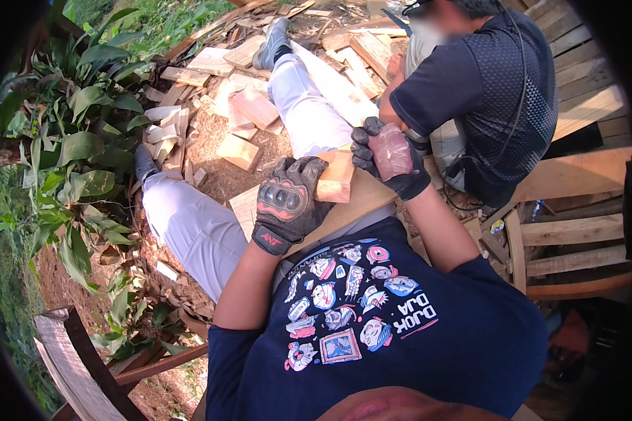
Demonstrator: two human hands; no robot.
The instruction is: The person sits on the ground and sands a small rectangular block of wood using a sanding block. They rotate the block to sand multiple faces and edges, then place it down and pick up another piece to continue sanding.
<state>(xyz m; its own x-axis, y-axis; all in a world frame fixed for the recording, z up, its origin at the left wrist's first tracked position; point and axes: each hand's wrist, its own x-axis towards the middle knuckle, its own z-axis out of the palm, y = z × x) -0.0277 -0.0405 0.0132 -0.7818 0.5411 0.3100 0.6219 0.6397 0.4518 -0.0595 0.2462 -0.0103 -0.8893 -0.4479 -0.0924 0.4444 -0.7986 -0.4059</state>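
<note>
A dark glove with a hard knuckle guard covers my left hand [288, 198], which is closed on the near left side of a light wooden block [336, 177]. The block rests on a wooden board [365, 198] lying across my lap. My right hand [410, 181], in a black glove, is raised beside the block's right end with its palm side partly up. Its fingers curl around a dull reddish-brown, roughly rectangular pad [390, 154]. I cannot make out what the pad is made of. Parts of the block under my left fingers are hidden.
A person in a dark shirt [463, 98] sits close on my right, with a dark cable [516, 105] hanging down their back. Wood offcuts [239, 151] and sawdust cover the ground ahead. Leafy plants [84, 147] stand at left; slatted wooden frames [576, 228] stand at right.
</note>
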